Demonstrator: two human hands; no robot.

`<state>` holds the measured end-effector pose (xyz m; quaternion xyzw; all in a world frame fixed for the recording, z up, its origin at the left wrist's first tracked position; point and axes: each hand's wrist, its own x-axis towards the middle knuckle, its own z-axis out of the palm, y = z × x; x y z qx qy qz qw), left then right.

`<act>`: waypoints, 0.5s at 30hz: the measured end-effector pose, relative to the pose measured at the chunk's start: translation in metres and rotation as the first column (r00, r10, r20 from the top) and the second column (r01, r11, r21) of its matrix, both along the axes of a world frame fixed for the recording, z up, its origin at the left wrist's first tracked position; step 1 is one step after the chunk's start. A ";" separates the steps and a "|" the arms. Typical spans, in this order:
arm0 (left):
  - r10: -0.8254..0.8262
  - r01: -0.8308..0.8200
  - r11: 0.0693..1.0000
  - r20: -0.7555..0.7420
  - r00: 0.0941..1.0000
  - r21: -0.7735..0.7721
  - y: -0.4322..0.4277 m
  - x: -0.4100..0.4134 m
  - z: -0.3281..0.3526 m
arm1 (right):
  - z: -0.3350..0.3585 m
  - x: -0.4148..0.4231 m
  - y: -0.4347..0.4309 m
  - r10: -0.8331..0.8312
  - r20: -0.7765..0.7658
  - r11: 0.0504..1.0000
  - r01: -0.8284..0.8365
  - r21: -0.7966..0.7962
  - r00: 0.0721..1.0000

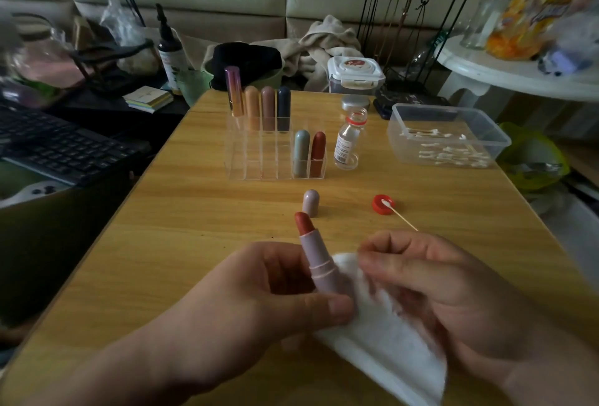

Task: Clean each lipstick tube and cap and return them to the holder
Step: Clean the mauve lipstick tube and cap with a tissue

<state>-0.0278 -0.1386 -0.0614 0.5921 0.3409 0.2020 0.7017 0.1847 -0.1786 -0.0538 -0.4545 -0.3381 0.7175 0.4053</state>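
Note:
My left hand grips an uncapped pale lilac lipstick tube with its red stick showing at the top. A white wipe lies against the tube's right side, held by my right hand. The tube's lilac cap stands upright on the wooden table just beyond. A clear acrylic holder stands farther back with several capped lipsticks: a grey one and a red one in the front row, others in the back row.
A red bottle cap with a cotton swab lies right of the lilac cap. A small glass bottle stands beside the holder. A clear tub of swabs is at right, a keyboard at left.

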 end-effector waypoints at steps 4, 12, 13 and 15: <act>-0.019 0.017 0.999 -0.083 0.996 -0.034 -0.001 0.003 0.001 | 0.003 -0.010 -0.005 -0.062 -0.053 0.998 0.061 -0.019 0.997; 0.378 -0.195 0.870 -0.359 0.853 0.453 -0.014 0.004 0.020 | -0.003 -0.006 -0.010 -0.518 0.582 0.832 0.212 0.512 0.627; 0.404 -0.210 0.852 -0.348 0.846 0.479 -0.016 0.004 0.022 | -0.003 -0.009 -0.013 -0.536 0.573 0.815 0.201 0.544 0.620; 0.358 -0.197 0.882 -0.336 0.871 0.428 -0.020 0.006 0.023 | -0.004 -0.016 -0.018 -0.551 0.533 0.789 0.195 0.583 0.642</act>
